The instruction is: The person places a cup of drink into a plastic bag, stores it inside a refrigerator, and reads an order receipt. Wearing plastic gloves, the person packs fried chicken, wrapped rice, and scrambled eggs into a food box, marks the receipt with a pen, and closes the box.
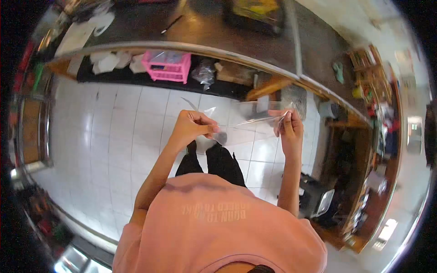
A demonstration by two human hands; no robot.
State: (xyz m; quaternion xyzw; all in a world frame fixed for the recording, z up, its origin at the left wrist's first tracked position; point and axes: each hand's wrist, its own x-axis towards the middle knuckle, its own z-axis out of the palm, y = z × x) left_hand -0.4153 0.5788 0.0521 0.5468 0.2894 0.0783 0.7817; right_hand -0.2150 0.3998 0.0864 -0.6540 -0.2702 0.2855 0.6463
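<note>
A clear, thin plastic sheet or bag [255,119] stretches between my two hands over the tiled floor. My left hand [196,126] pinches its left end between thumb and fingers, with a loose transparent flap sticking up beyond the fingers. At the other end, my right hand [289,123] grips the plastic near its upper corner, fingers pressed together. Both hands are raised in front of my body, about level with each other. The plastic's exact edges are hard to make out.
Ahead is a long dark table [205,34] with a pen [171,24] on top. A pink plastic basket [167,67] and crumpled clear plastic [205,73] lie on the shelf below. A black machine [312,195] stands at the right, near wooden shelves [380,182].
</note>
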